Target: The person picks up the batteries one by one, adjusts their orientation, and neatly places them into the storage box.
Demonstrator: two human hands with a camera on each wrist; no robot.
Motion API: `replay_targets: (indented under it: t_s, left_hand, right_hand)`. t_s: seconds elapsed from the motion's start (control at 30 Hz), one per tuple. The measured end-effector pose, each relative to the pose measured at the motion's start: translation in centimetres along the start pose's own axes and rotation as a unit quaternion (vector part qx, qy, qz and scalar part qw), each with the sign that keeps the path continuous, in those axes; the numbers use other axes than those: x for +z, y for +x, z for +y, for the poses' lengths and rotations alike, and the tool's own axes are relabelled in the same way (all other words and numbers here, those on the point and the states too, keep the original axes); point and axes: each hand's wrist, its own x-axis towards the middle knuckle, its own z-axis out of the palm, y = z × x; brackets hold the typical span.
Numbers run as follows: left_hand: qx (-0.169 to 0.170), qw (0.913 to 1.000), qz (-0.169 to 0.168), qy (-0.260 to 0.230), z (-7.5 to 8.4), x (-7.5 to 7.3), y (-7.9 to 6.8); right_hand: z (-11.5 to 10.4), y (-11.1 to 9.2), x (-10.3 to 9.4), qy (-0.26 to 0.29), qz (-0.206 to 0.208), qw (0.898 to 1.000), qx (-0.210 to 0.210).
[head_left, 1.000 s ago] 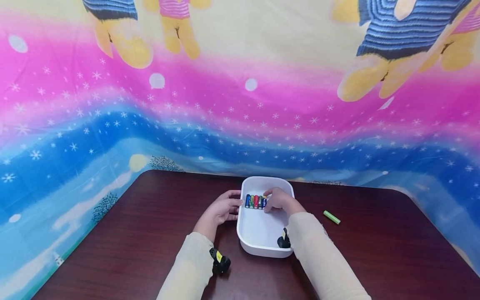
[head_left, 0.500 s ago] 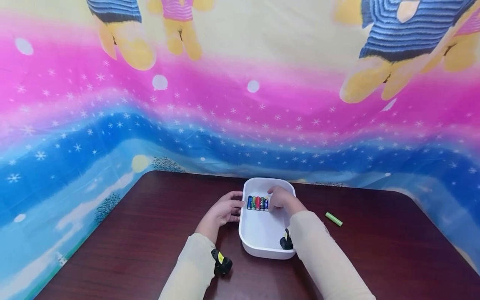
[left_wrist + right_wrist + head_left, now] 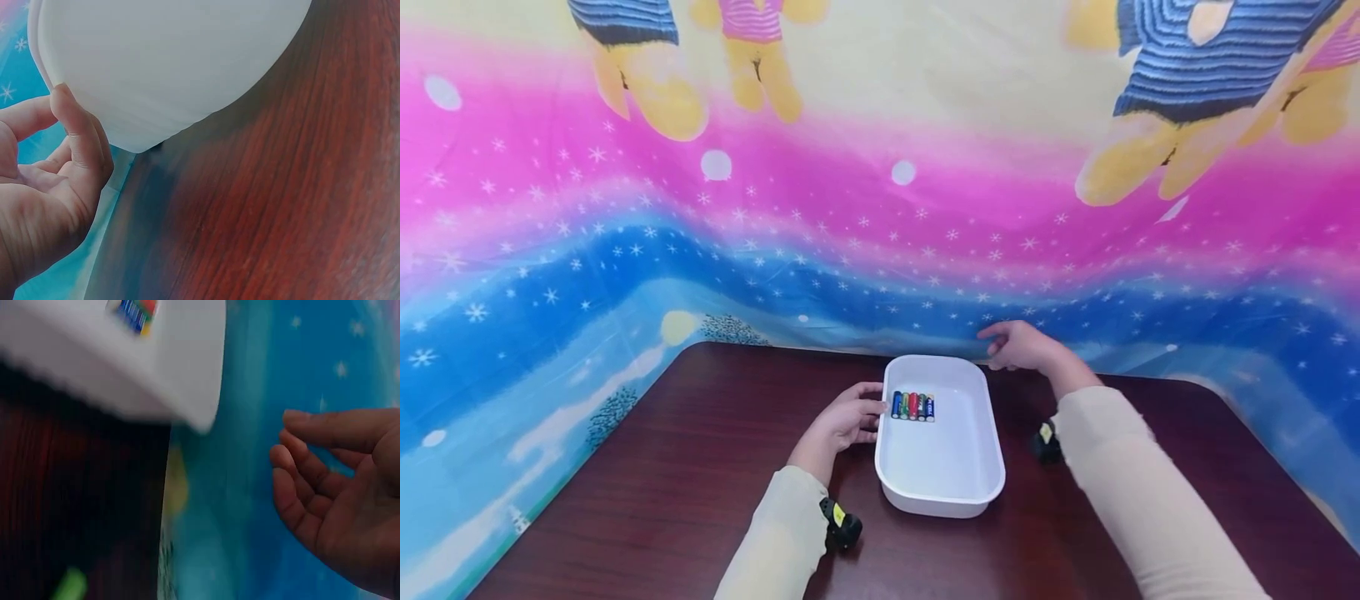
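Note:
A white rectangular tray stands on the dark table. Several batteries in blue, green, red and dark wrappers lie side by side inside it, near its left wall. My left hand rests with bent, relaxed fingers against the left side of the tray; in the left wrist view a fingertip meets the white wall near the rim. Beyond the tray's far right corner my right hand is raised, fingers loosely bent and nothing between them. A light green stick-shaped piece shows blurred in the right wrist view; the right sleeve hides it from the head view.
The dark wood table has rounded far corners. A printed cloth hangs close behind its far edge. Small black cameras sit on both wrists, the left camera low over the table.
My right hand has left the batteries in the tray and moved up and right, past the far right corner. The left hand stays at the tray's side.

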Motion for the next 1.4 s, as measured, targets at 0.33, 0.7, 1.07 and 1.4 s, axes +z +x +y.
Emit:
replay_targets:
  t_s: [0.33,0.7,1.07,1.4]
  left_hand:
    - [0.000,1.0000,0.001,0.001,0.1,-0.1,0.1]
    - [0.002,0.9999,-0.005,0.012,0.1,0.0,0.3]
    - [-0.001,1.0000,-0.002,0.010,0.1,0.0,0.2]
    - [0.000,0.9999,-0.007,0.009,0.4,0.1,-0.3]
  right_hand:
    - [4.2,-2.5,-2.3,-0.032,-0.060,0.997,-0.029]
    - [10.4,-4.5,-2.0,-0.067,-0.143,0.987,0.006]
    - [14.3,-5.7,-0.8,-0.039,-0.101,0.994,-0.005]
    - [14.6,-5.9,-0.3,-0.047,-0.096,0.994,0.003]
